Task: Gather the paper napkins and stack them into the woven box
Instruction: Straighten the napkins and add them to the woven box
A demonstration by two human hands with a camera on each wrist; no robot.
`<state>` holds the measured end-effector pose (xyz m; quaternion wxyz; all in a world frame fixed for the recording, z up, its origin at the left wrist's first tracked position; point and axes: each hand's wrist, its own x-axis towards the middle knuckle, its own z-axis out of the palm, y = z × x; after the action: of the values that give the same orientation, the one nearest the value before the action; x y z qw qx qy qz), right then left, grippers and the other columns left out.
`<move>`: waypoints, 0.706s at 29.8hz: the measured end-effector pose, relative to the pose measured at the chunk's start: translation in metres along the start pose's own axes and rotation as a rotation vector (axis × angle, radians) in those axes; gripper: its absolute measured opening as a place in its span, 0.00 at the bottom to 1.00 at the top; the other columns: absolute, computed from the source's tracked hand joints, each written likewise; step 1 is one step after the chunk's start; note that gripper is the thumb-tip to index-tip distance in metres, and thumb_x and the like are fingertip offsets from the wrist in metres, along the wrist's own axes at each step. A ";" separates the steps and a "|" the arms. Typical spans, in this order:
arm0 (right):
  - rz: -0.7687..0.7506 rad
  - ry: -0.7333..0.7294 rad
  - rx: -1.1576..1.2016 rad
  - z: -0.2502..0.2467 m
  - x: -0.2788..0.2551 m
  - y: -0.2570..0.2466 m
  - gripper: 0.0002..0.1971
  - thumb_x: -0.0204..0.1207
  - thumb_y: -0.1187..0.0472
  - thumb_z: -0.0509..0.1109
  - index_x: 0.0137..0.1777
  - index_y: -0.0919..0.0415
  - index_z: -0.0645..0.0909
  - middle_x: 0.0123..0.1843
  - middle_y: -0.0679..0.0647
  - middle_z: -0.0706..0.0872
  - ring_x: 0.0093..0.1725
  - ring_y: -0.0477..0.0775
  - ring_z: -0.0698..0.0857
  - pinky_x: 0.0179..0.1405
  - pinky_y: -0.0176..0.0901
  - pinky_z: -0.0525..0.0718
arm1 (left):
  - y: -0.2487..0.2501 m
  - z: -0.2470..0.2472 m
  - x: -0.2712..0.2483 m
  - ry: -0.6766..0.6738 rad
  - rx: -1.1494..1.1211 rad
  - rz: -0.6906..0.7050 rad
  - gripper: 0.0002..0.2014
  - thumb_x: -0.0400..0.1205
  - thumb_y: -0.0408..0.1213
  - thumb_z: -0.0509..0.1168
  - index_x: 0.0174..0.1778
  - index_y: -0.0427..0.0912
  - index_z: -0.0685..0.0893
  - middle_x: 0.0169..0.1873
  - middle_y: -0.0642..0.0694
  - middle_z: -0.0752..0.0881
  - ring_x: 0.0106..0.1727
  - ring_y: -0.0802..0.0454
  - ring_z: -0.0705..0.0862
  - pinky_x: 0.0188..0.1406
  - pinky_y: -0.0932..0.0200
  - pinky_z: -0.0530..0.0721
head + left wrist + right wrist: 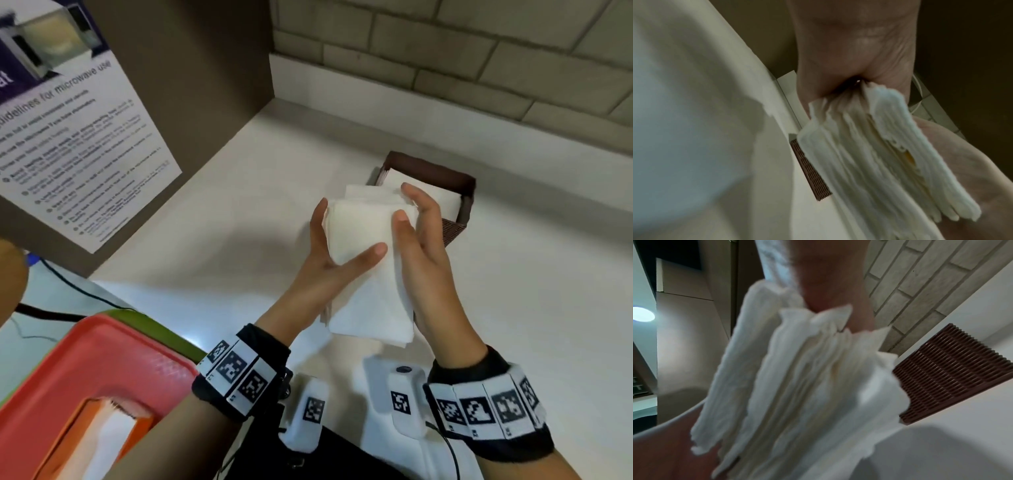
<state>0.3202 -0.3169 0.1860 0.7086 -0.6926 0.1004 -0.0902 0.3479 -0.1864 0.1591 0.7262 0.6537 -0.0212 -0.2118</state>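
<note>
Fingers and thumbs of both hands close on a thick stack of white paper napkins (363, 263), held in the air above the pale countertop (239, 205). The left hand (329, 260) cradles the stack from below and along its left edge, its thumb lying across the top sheet. The right hand (423, 246) clasps the right edge, thumb on top and fingers wrapped around the far corner. From the left wrist view the napkins' layered edges (879, 162) fan out loosely between palm and fingers; the right wrist view shows the same ragged, uneven edges (807, 378).

Just beyond the hands sits the dark brown woven rectangular box (459, 192), on the countertop near the grey brick-pattern wall (445, 51); white napkins already lie inside it. The held stack partly hides the box's near left corner.

To the left stands a brown panel bearing a printed microwave guideline poster (78, 137). A red plastic tray (85, 370) occupies the lower left, with an orange tissue box (99, 431) lying on it.
</note>
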 end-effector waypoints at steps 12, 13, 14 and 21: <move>0.143 -0.021 -0.006 -0.006 0.016 0.005 0.27 0.71 0.43 0.76 0.69 0.46 0.76 0.64 0.42 0.87 0.64 0.43 0.86 0.66 0.54 0.84 | 0.001 -0.011 0.016 0.040 0.063 0.156 0.41 0.64 0.49 0.80 0.68 0.68 0.63 0.73 0.48 0.77 0.68 0.53 0.83 0.63 0.46 0.87; 0.153 -0.021 0.011 -0.006 0.016 0.005 0.30 0.68 0.44 0.78 0.70 0.47 0.76 0.64 0.43 0.87 0.64 0.44 0.86 0.65 0.53 0.85 | 0.002 -0.014 0.017 0.027 0.079 0.189 0.40 0.64 0.48 0.81 0.67 0.69 0.65 0.73 0.47 0.77 0.69 0.53 0.83 0.64 0.47 0.87; 0.166 -0.023 0.040 -0.006 0.017 0.004 0.32 0.66 0.46 0.80 0.70 0.49 0.76 0.64 0.45 0.88 0.64 0.45 0.87 0.64 0.51 0.85 | 0.003 -0.016 0.019 0.011 0.095 0.222 0.39 0.65 0.46 0.81 0.66 0.70 0.65 0.72 0.47 0.77 0.70 0.53 0.82 0.64 0.47 0.87; 0.205 -0.116 0.164 -0.011 0.015 0.012 0.31 0.62 0.58 0.84 0.67 0.53 0.79 0.61 0.51 0.91 0.62 0.51 0.89 0.58 0.46 0.88 | 0.004 -0.025 0.026 -0.098 0.044 0.312 0.39 0.66 0.41 0.80 0.67 0.66 0.67 0.67 0.52 0.78 0.66 0.61 0.82 0.55 0.61 0.86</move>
<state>0.3312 -0.3314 0.1734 0.7730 -0.6224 0.1218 0.0150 0.3808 -0.1717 0.1530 0.7337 0.6473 -0.1624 -0.1278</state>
